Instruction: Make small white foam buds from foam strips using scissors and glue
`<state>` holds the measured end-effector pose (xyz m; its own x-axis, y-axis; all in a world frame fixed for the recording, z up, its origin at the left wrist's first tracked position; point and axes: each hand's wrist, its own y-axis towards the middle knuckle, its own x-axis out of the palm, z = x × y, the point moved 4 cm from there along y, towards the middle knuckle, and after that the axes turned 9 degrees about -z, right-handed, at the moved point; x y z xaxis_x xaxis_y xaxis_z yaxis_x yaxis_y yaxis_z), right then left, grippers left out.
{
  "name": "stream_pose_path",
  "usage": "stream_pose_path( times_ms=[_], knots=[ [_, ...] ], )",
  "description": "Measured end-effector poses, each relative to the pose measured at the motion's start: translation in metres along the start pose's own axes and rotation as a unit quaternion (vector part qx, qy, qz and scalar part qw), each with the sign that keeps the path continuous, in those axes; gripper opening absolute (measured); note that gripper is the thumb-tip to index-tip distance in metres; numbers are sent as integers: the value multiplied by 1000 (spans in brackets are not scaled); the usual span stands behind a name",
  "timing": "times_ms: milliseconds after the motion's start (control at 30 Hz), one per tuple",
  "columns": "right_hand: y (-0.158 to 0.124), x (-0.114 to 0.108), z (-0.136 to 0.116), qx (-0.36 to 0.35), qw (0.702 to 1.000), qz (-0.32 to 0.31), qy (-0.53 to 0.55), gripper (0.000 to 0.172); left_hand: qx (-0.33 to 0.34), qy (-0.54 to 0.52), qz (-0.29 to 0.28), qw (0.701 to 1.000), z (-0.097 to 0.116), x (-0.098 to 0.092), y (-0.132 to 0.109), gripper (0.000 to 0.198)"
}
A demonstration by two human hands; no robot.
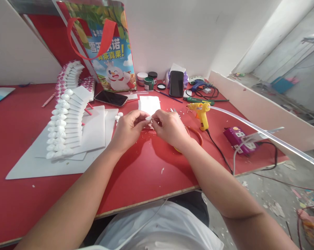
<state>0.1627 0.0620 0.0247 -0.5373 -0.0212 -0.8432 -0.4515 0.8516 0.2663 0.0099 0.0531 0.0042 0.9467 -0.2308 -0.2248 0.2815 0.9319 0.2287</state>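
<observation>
My left hand (pixel 129 129) and my right hand (pixel 169 127) meet over the middle of the red table (pixel 136 173). Between their fingertips they pinch a small white foam piece (pixel 148 118). Both hands have their fingers curled closed on it. A stack of white foam sheets (pixel 149 104) lies just behind the hands. To the left a long curved row of white foam pieces (pixel 65 118) rests on large white boards (pixel 94 132).
A yellow glue gun (pixel 201 113) stands right of my hands, its cord running to a purple power strip (pixel 237 138). Two phones (pixel 111 98) (pixel 176 83), paint jars (pixel 148 83), a colourful bag (pixel 110 48) and a long clear glue stick (pixel 263 133) lie around.
</observation>
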Motion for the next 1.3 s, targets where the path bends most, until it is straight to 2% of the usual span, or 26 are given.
stream_pose_path(
  times_ms=[133, 267, 367, 533, 667, 767, 867, 967, 1033, 1133, 1300],
  knots=[
    [0, -2, 1, 14, 999, 18, 36, 11, 6, 1, 11, 1000, 0, -1, 0, 33],
    [-1, -3, 1, -12, 999, 21, 43, 12, 3, -4, 29, 1000, 0, -2, 0, 33],
    [-1, -3, 1, -29, 999, 10, 34, 12, -1, -27, 23, 999, 2, -1, -1, 34],
    [0, -3, 0, -32, 999, -7, 14, 9, 28, -4, 6, 1000, 9, -1, -1, 28],
    [-2, -5, -4, -38, 996, -3, 85, 11, -12, -104, -8, 994, 1, -3, 3, 30],
    [-5, -7, -10, -60, 981, -3, 184, 12, -51, -257, -29, 965, -7, -4, 7, 29],
    [-7, -10, -13, -53, 958, 27, 280, 14, -77, -401, -52, 911, -7, -2, 7, 23],
    [-5, -15, -8, -19, 924, 75, 374, 15, -92, -498, -73, 859, -3, 2, 5, 20],
    [-4, -17, -5, -8, 905, 88, 417, 14, -97, -530, -78, 839, 0, 5, 4, 19],
    [-2, -17, -5, -8, 896, 76, 438, 13, -99, -534, -77, 836, 0, 6, 3, 16],
    [-3, -13, -11, -37, 893, 52, 445, 13, -102, -500, -68, 857, -3, 5, 3, 9]
  ],
)
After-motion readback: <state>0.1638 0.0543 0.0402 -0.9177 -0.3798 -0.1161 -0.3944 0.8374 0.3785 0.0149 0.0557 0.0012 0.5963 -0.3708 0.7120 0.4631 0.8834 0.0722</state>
